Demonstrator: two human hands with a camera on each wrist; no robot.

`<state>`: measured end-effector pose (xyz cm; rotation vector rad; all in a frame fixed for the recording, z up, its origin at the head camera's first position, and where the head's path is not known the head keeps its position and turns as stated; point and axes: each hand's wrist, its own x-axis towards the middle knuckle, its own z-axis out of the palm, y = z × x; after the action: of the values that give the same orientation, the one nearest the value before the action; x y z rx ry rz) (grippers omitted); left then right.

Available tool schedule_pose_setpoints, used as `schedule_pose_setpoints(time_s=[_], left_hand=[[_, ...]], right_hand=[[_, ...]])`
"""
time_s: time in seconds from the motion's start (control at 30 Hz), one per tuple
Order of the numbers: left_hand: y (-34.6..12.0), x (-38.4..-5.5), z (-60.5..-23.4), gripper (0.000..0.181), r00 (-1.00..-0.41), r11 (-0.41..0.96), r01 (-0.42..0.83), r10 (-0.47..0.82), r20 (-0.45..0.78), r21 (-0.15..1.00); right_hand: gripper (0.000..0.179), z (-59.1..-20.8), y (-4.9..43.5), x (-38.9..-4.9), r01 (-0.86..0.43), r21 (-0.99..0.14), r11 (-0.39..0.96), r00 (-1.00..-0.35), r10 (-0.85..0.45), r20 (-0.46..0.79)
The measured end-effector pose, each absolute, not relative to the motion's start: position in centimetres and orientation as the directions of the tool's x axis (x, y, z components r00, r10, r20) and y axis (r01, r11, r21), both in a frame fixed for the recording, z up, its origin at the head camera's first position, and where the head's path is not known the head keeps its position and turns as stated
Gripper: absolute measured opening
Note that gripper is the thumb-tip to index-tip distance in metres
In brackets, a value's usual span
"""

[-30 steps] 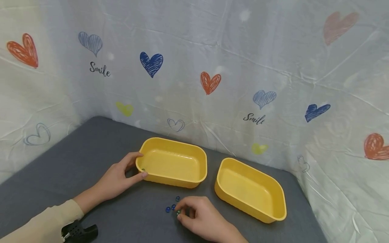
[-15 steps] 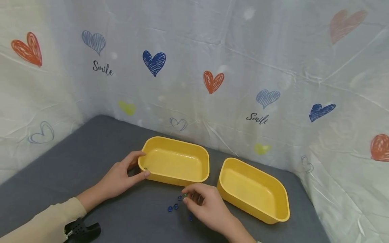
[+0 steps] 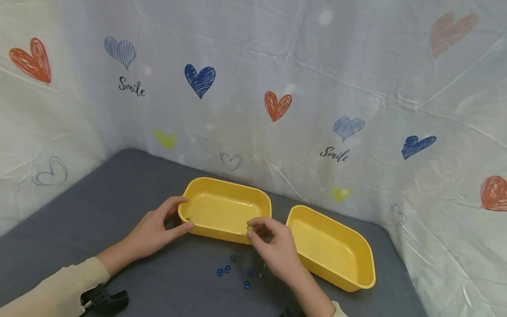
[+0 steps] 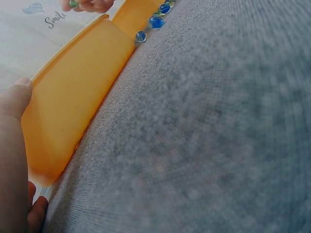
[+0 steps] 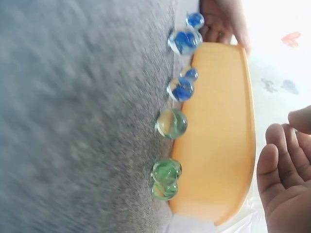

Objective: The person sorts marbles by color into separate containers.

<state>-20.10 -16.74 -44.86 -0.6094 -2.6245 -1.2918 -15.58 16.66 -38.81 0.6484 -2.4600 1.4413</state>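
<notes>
My left hand [image 3: 148,233] grips the left end of a yellow rectangular tray [image 3: 222,234], its thumb on the near rim. My right hand [image 3: 277,248] pinches a green glass marble [image 3: 250,228] between thumb and index finger, above that tray's near right corner. The held marble also shows in the left wrist view, at the top. Inside the tray, beside my left thumb, lies a greenish marble [image 3: 188,219]. On the cloth below the right hand are several blue marbles [image 3: 227,268]. Several greenish marbles [image 5: 171,123] lie there too, in the right wrist view.
A second yellow tray [image 3: 332,273] stands to the right, behind my right wrist. Grey cloth [image 3: 158,281] covers the table. A white curtain [image 3: 245,53] printed with hearts hangs behind both trays.
My right hand has picked the green marble up from the cloth and carried it up and to the right, to the left tray's edge. My left hand keeps its place on the tray.
</notes>
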Motion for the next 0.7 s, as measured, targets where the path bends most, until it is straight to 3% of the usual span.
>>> schedule_pose_setpoints(time_s=[0.17, 0.7], left_hand=[[-16.8, -20.2, -44.8, 0.071, -0.905, 0.543, 0.423, 0.296, 0.306, 0.725], [-16.7, -20.1, -44.7, 0.072, -0.908, 0.552, 0.415, 0.297, 0.295, 0.723]], right_hand=[[0.015, -38.5, 16.9, -16.3, -0.394, -0.809, 0.436, -0.919, -0.217, 0.331], [0.021, -39.3, 17.0, -18.5, -0.334, -0.851, 0.405, -0.942, -0.17, 0.289]])
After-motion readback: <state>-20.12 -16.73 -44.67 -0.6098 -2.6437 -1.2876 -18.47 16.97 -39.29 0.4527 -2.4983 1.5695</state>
